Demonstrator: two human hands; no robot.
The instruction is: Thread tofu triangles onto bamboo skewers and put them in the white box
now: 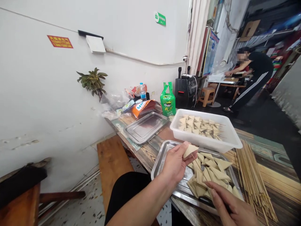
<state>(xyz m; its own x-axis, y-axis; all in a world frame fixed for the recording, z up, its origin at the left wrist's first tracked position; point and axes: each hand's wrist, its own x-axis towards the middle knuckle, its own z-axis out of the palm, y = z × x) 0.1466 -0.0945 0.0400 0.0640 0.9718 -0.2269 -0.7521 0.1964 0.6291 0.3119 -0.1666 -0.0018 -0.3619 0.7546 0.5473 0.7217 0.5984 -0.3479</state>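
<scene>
My left hand [174,161] pinches a pale folded triangle [190,151], which looks like tofu skin, above a metal tray [157,169]. A thin bamboo skewer [197,165] runs up to this triangle from my right hand [229,201], whose fingers are closed on its lower end. Whether the tip has pierced the triangle is hard to make out. Under and between my hands, a heap of similar triangles [219,172] lies on the tray. Just behind stands a white plastic box [207,140] holding rows of skewered triangles [197,125].
Loose bamboo skewers [255,179] lie right of the tray. Further left are a second metal tray [147,127], a green bag [168,102], packets [143,108] and a water bottle [142,92]. A wooden bench [113,163] runs beside the table. Another person [255,72] bends over a far table.
</scene>
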